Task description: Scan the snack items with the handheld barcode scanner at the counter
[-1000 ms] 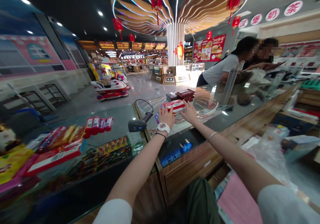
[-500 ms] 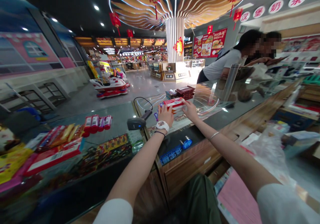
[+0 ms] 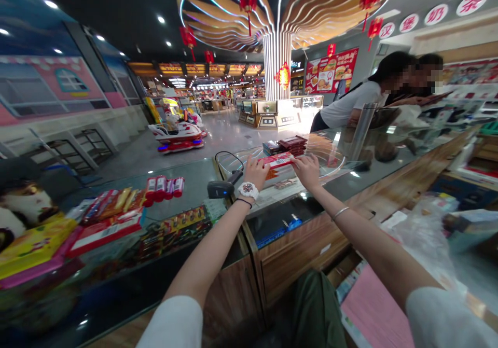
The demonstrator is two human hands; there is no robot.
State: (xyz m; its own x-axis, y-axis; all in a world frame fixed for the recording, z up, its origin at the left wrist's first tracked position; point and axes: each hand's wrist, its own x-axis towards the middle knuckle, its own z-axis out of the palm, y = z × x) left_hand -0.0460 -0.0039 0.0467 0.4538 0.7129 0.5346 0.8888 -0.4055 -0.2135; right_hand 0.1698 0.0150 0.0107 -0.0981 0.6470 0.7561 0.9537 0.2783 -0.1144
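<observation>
A red and white box (image 3: 278, 159) is held by its two ends above the glass counter (image 3: 268, 208). My left hand (image 3: 256, 172), with a white watch on the wrist, grips the left end. At the right end, the fingers of my right hand (image 3: 307, 170) close on the box near its corner. Just behind it lie stacked dark red packets (image 3: 292, 143) and a bluish packet (image 3: 271, 147). A black barcode scanner (image 3: 220, 189) with a cable rests to the left of my left hand.
On the left counter are red and purple rolls (image 3: 165, 188), a row of snack bars (image 3: 112, 203), a red box (image 3: 107, 232) and a yellow box (image 3: 37, 247). A metal post (image 3: 361, 127) stands on the right. Two people (image 3: 373, 91) lean over the counter there.
The view has shifted slightly, moving the scene to the right. Both hands stay on the red and white box; my left fingers now sit farther toward its left end.
</observation>
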